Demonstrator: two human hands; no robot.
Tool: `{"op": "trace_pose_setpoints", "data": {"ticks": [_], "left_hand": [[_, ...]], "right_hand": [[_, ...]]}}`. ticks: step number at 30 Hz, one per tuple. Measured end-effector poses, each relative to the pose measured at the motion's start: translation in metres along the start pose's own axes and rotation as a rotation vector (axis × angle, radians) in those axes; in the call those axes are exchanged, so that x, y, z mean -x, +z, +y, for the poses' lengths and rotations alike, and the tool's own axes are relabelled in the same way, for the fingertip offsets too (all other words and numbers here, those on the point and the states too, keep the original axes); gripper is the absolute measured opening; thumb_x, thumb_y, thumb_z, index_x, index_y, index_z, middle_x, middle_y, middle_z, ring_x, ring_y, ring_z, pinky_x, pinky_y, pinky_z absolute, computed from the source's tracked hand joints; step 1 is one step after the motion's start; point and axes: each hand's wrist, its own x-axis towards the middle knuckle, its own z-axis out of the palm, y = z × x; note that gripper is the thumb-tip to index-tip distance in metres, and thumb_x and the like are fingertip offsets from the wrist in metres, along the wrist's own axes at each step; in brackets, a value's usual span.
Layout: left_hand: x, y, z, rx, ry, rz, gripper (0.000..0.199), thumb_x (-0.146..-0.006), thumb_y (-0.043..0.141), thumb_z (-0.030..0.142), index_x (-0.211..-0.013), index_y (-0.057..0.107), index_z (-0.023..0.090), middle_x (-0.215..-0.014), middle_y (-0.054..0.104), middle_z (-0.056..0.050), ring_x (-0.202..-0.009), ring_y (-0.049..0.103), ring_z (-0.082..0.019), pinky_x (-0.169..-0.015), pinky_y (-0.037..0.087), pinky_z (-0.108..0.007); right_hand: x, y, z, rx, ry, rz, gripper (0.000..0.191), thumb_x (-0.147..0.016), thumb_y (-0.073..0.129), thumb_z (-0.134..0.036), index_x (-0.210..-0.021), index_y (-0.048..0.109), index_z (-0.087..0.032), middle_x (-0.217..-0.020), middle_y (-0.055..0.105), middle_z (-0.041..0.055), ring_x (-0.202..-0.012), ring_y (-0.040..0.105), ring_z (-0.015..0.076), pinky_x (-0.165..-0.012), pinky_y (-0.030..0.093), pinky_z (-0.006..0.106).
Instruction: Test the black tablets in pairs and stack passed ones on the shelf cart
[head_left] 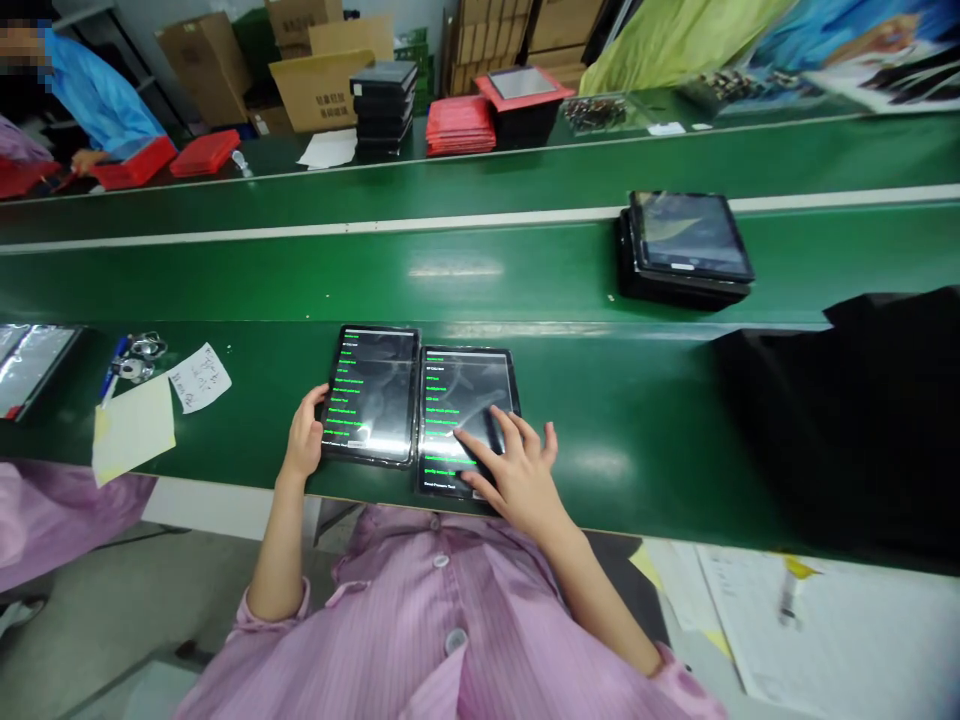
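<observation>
Right hand (525, 482), fingers spread apart over the right tablet (454, 398); left hand (305, 436) at the outer edge of the left tablet (370, 392), whether clamped cannot be told; both tablets lie lit, side by side, on a green bench (622, 430), black stack (686, 250) beyond.

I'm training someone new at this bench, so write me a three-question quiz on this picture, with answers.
1. True or false: the left tablet and the right tablet are stacked, one on top of the other.
2. Multiple choice: most of the text they show is A) red, B) green, C) blue.
3. Fill in: the right hand is spread over the right tablet, while the left hand is at the ____ edge of the left tablet.

Key: 1. False, they lie side by side. 2. B. 3. left (outer).
</observation>
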Motion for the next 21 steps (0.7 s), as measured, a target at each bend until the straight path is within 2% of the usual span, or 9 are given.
{"op": "trace_pose_setpoints", "data": {"ticks": [2,4,8,14,17,19,21], "left_hand": [[0.001,0.002,-0.005,0.123,-0.028,0.057,0.088,-0.091,0.021,0.08,-0.153,0.025,0.017,-0.143,0.05,-0.021,-0.127,0.054,-0.032,-0.109,0.04,-0.05],[0.002,0.004,-0.009,0.19,-0.042,0.076,0.088,-0.092,0.022,0.08,-0.154,0.017,0.018,-0.143,0.05,-0.022,-0.126,0.055,-0.031,-0.109,0.04,-0.051],[0.002,0.003,-0.014,0.177,-0.041,0.056,0.087,-0.091,0.022,0.081,-0.15,0.032,0.018,-0.145,0.049,-0.021,-0.128,0.052,-0.032,-0.11,0.038,-0.052],[-0.005,-0.002,-0.011,0.172,-0.059,0.03,0.085,-0.093,0.014,0.078,-0.147,0.04,0.017,-0.142,0.051,-0.019,-0.127,0.053,-0.031,-0.11,0.04,-0.05],[-0.01,-0.005,-0.001,0.076,-0.042,-0.036,0.079,-0.096,0.015,0.073,-0.145,0.044,0.019,-0.144,0.049,-0.018,-0.126,0.052,-0.03,-0.109,0.039,-0.049],[-0.015,-0.01,0.008,-0.023,-0.015,-0.088,0.077,-0.097,0.015,0.071,-0.149,0.041,0.02,-0.144,0.048,-0.017,-0.125,0.052,-0.03,-0.108,0.04,-0.048],[-0.02,-0.016,0.017,-0.168,-0.002,-0.175,0.076,-0.097,0.018,0.071,-0.15,0.042,0.022,-0.14,0.048,-0.017,-0.121,0.054,-0.031,-0.104,0.044,-0.048]], "right_hand": [[0.003,-0.002,0.005,-0.032,0.01,0.044,0.047,-0.095,0.051,-0.056,-0.141,0.052,-0.043,-0.153,0.033,0.0088,-0.134,0.033,0.0405,-0.11,0.013,0.074],[0.006,-0.005,0.011,-0.067,0.024,0.123,0.051,-0.097,0.044,-0.056,-0.145,0.048,-0.041,-0.153,0.031,0.0103,-0.132,0.035,0.0403,-0.111,0.015,0.072],[0.013,-0.011,0.022,-0.086,0.076,0.223,0.056,-0.098,0.038,-0.055,-0.151,0.038,-0.037,-0.148,0.033,0.0128,-0.128,0.038,0.0399,-0.111,0.015,0.072],[0.021,-0.011,0.025,-0.096,0.125,0.196,0.057,-0.097,0.04,-0.05,-0.152,0.033,-0.035,-0.146,0.036,0.0128,-0.13,0.038,0.0387,-0.112,0.016,0.069],[0.022,-0.009,0.024,-0.1,0.121,0.173,0.057,-0.097,0.039,-0.05,-0.152,0.032,-0.035,-0.146,0.036,0.0128,-0.131,0.038,0.0384,-0.113,0.017,0.068],[0.02,-0.009,0.022,-0.106,0.121,0.168,0.057,-0.098,0.038,-0.052,-0.152,0.031,-0.036,-0.146,0.036,0.0126,-0.131,0.038,0.0384,-0.113,0.017,0.068],[0.017,-0.009,0.019,-0.117,0.111,0.172,0.056,-0.098,0.037,-0.053,-0.152,0.032,-0.035,-0.146,0.037,0.0129,-0.131,0.038,0.0384,-0.113,0.017,0.068]]}}
